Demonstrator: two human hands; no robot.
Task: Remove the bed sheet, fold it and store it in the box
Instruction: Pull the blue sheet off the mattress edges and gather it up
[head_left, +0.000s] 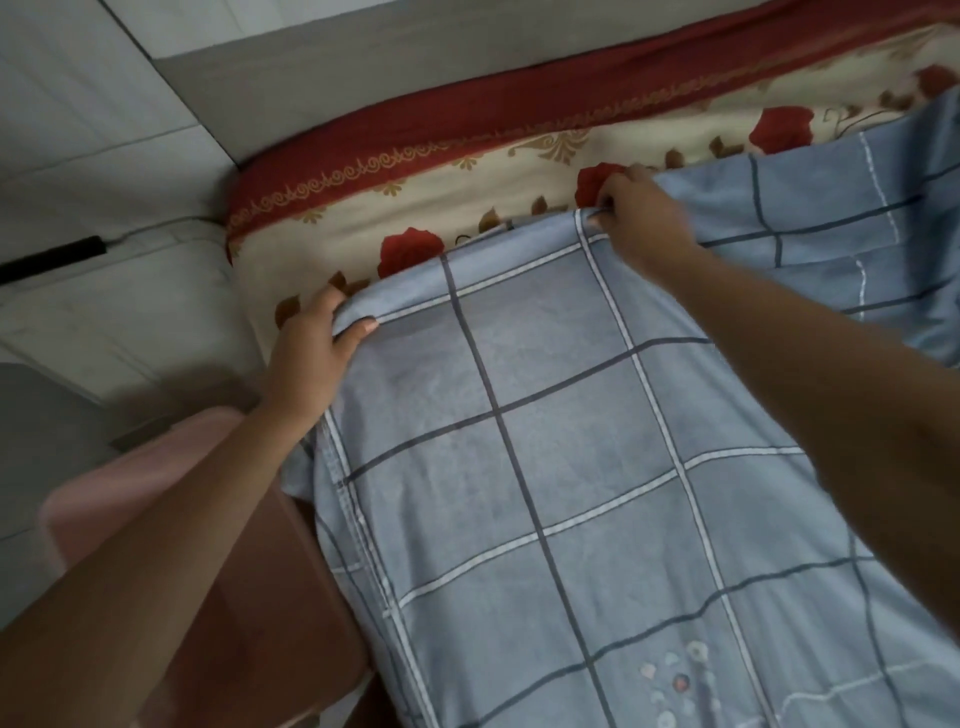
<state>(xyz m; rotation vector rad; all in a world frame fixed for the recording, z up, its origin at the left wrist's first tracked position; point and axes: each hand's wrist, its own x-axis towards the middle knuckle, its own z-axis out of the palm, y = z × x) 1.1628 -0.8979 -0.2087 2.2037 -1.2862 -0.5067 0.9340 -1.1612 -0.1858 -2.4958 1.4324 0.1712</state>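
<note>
**user1:** Where's the sheet (545, 467) at here? The blue one with the grid lines?

**user2:** Yep, it's lying across the bed, on top of a cream cover (467, 208) with red roses and a dark red border. Its far edge runs slanted between the person's two hands, and the rose cover shows beyond it.

**user1:** And the hands?

**user2:** The left hand (311, 353) grips the sheet's corner at the bed's side, thumb on top and fingers curled underneath. The right hand (639, 218) pinches the same edge further along, fingers bunched tight on the fabric. A pink thing (130, 493) sits low by the left arm, too blurry to tell what it is.
</note>
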